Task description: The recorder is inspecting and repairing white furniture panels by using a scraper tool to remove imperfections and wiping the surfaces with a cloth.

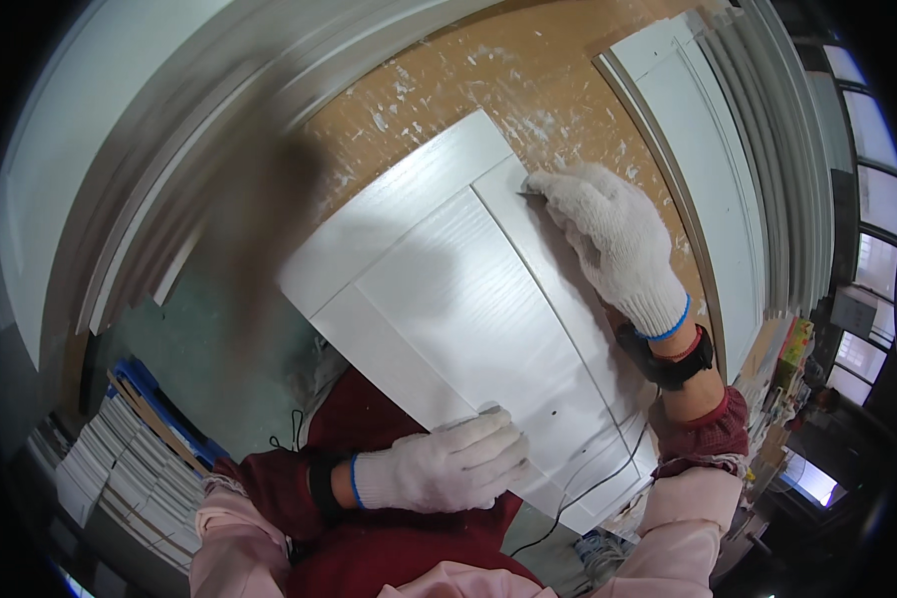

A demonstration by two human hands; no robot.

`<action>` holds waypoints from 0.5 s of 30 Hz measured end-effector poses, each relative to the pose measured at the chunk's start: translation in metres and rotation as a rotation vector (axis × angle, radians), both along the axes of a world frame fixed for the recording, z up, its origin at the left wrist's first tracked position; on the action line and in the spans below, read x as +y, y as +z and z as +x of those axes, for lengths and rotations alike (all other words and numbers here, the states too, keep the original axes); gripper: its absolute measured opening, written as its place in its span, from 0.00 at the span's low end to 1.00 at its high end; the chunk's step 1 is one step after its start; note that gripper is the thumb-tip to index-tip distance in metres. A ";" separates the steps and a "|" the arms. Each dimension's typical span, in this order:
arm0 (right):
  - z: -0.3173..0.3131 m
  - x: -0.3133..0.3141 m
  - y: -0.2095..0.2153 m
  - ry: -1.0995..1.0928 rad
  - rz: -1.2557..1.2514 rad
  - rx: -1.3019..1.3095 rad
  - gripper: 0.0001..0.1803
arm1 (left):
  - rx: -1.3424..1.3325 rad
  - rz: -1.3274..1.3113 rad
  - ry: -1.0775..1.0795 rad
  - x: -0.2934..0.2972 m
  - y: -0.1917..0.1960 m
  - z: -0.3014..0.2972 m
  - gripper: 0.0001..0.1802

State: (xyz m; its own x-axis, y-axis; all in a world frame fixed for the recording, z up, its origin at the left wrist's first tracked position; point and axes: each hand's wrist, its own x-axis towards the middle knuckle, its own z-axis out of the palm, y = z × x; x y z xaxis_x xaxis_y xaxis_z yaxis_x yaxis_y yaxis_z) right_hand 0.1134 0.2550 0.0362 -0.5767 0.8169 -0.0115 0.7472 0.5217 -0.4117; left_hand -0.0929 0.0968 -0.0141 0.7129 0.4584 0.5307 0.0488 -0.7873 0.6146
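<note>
A white cabinet door panel [458,269] with a recessed centre and wood-grain texture lies slanted in front of me. My left hand [444,463], in a white knitted glove, is closed at the panel's near left edge, its fingers curled over the surface. Further up, my right hand [613,234], gloved alike, is closed with its fingertips at the panel's far right frame. A small dark grey piece [532,192] shows at those fingertips; its kind is not clear. A thin black cord [608,478] crosses the panel's near right corner.
Beneath the panel is a brown board [448,75] flecked with white. More white panels stand at the left [120,169] and in a stack at the right [703,130]. White strips [120,468] are piled lower left beside a blue object [174,419]. A dark blur [269,209] obscures part of the left side.
</note>
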 end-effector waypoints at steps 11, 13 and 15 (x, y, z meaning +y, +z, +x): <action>0.002 -0.002 -0.004 -0.058 0.029 -0.019 0.16 | 0.046 0.000 -0.014 -0.002 0.000 -0.002 0.15; 0.002 -0.004 -0.003 -0.044 0.111 -0.047 0.16 | 0.026 -0.012 -0.009 -0.004 0.000 -0.002 0.15; 0.001 -0.004 -0.003 -0.035 0.197 -0.076 0.15 | 0.002 -0.016 0.011 -0.002 0.001 -0.004 0.15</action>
